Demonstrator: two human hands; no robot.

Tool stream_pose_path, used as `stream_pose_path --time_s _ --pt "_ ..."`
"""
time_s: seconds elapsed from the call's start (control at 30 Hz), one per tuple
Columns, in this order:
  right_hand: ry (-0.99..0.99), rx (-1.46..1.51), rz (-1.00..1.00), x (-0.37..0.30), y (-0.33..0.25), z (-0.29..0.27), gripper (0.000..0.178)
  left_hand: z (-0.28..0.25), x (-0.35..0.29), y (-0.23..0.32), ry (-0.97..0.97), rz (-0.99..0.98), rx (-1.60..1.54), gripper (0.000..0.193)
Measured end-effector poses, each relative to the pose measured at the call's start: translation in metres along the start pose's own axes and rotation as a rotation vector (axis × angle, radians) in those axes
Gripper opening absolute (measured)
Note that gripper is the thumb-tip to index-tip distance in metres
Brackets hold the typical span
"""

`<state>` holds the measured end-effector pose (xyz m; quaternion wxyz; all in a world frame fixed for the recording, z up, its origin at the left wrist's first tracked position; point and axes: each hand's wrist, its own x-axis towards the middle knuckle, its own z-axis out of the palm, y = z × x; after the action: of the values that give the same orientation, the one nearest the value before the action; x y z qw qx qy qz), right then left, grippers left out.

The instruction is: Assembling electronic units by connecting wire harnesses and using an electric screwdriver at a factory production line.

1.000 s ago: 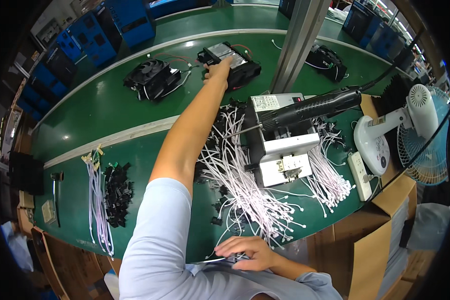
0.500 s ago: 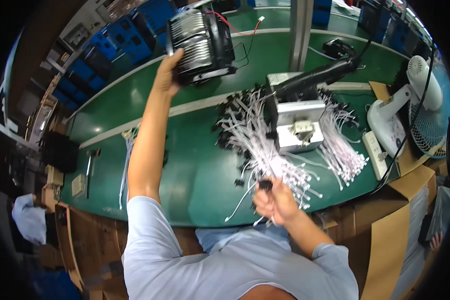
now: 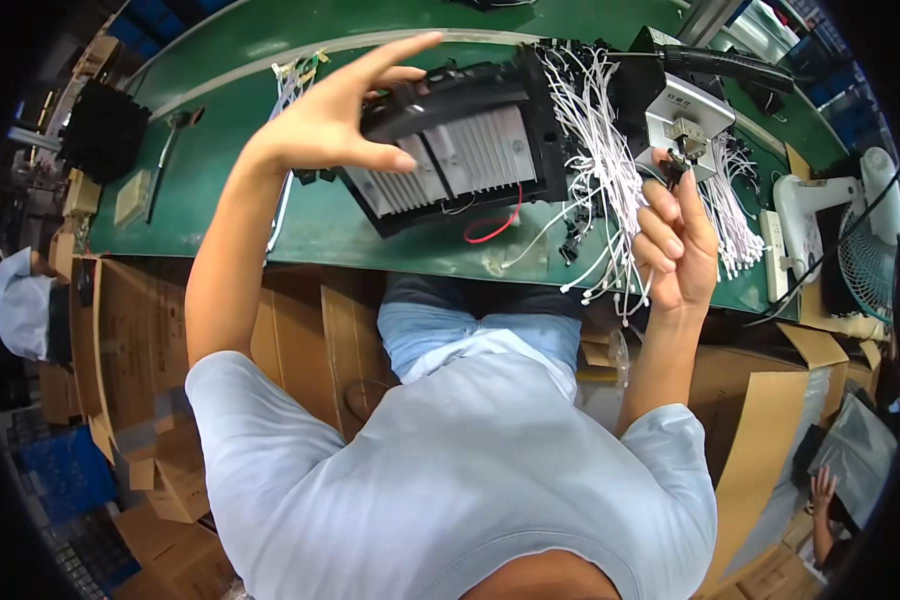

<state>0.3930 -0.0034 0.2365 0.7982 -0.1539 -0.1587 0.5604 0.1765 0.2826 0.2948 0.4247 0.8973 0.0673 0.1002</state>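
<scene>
A black housing with silver heat-sink fins (image 3: 480,150) lies on the green bench in front of me, a red wire (image 3: 500,225) looping from its near side. Over its left end is my left hand (image 3: 335,120), thumb and fingers spread wide; whether the fingertips touch it I cannot tell. My right hand (image 3: 678,245) is raised near the front of a black-and-silver box (image 3: 682,100) and pinches a small black part (image 3: 676,165) between thumb and forefinger. A bundle of white cables (image 3: 600,150) with black ends lies between the housing and the box.
A black stick-shaped tool (image 3: 730,65) rests across the box. More white cables (image 3: 735,220) lie to its right, beside a power strip (image 3: 773,255) and a white fan (image 3: 815,215). A hammer (image 3: 170,145) lies at left. Cardboard boxes (image 3: 765,450) stand below the bench edge.
The finned housing has come down from my raised left hand onto the bench, and that hand has spread off it. My right hand has moved from the cable ends up to the box front.
</scene>
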Motion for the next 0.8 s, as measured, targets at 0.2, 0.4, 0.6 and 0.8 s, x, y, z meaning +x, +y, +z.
stream_pose_path --time_s 0.2,0.4,0.6,0.8 --pt "0.146 -0.408 -0.206 -0.001 0.000 0.041 0.055 0.058 -0.007 0.002 0.105 0.187 0.767 0.097" --pt "-0.038 -0.666 -0.073 0.015 -0.023 0.044 0.040 0.078 -0.018 0.002 0.165 0.234 0.894 0.090" --pt "0.037 -0.537 0.298 0.007 0.035 0.041 0.053 0.072 -0.018 -0.001 0.175 0.227 0.843 0.084" --pt "-0.021 -0.085 0.821 -0.044 0.112 0.024 0.049 0.065 -0.007 -0.002 0.159 0.249 0.797 0.080"
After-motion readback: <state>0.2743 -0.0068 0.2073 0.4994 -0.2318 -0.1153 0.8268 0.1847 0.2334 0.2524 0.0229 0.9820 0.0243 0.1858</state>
